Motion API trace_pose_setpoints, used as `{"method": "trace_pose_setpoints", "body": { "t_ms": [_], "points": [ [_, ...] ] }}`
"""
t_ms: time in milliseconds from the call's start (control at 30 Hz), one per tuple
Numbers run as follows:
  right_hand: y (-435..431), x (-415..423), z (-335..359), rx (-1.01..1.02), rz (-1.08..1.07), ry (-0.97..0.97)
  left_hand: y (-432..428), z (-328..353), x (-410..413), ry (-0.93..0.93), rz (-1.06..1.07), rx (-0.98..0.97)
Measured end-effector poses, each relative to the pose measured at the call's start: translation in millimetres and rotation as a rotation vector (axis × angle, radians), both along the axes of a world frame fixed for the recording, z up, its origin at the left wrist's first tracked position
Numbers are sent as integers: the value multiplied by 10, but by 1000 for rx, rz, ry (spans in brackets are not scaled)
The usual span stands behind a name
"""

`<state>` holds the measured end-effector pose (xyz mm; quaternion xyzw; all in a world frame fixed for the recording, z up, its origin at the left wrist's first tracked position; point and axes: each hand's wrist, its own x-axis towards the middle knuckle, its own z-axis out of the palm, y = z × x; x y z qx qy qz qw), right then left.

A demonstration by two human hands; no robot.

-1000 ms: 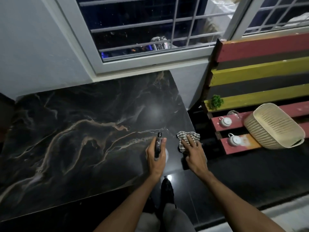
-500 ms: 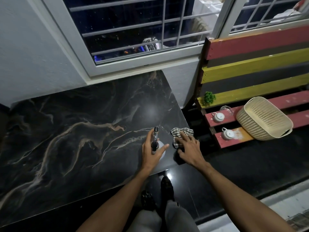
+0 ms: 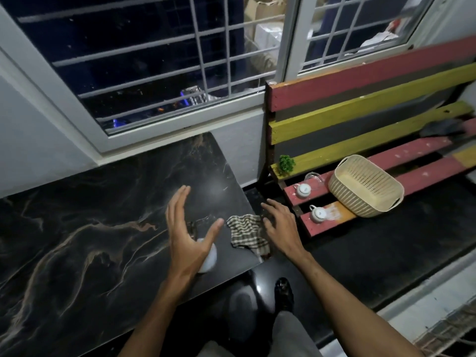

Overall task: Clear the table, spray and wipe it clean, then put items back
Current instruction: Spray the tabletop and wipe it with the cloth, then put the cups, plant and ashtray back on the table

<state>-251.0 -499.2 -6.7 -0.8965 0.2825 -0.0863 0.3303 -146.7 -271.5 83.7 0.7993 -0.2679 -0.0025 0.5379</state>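
A white spray bottle point(image 3: 209, 258) stands on the black marble table point(image 3: 90, 228) near its right front corner, mostly hidden behind my left hand point(image 3: 186, 233). That hand hovers above it with fingers spread and straight, holding nothing. A checked cloth point(image 3: 247, 234) lies crumpled at the table's right edge. My right hand point(image 3: 279, 225) is just right of the cloth with fingers extended, beside it and gripping nothing.
A striped slatted bench point(image 3: 360, 119) stands right of the table. On it sit a cream plastic basket point(image 3: 365, 186), two small white pots point(image 3: 302, 189) point(image 3: 318, 213), a glass piece point(image 3: 313, 177) and a small green plant point(image 3: 286, 163). A barred window point(image 3: 154, 60) lies behind.
My left hand has let go of the spray bottle and lifted with fingers spread. My right hand has come off the cloth and moved right. The view has shifted toward the bench.
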Motion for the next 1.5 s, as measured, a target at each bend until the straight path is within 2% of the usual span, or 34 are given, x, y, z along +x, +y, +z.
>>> {"method": "trace_pose_setpoints", "body": {
  "t_ms": [67,200,400,567,700,833,967,1067,1300,1500],
  "points": [
    [-305,-82,-35,30,-52,-50,-468,88,-97,-67,-27,-11],
    [-1039,-303,-235,139,-177,-95,-1620,-144,-306,64,-138,36],
    [-2193,-526,-910,302,-383,-32,-3262,-1228,-357,288,-328,371],
    [-2679,-580,-1669,397,-393,77,-3948,-2135,-209,406,-394,579],
    [-2812,-633,-2234,397,-381,151,-4287,-2719,-57,436,-396,608],
    [-2881,-652,-2788,377,-352,203,-4620,-3351,163,348,-456,676],
    [-2871,-638,-3063,326,-364,250,-4839,-3759,269,220,-514,782],
    [-2889,-598,-3156,258,-381,253,-4987,-3934,290,204,-510,772],
    [-2891,-547,-3124,213,-413,153,-4980,-3956,279,207,-369,595],
    [-2917,-433,-2689,251,-448,137,-4745,-3460,373,278,-318,549]
  ]
}}
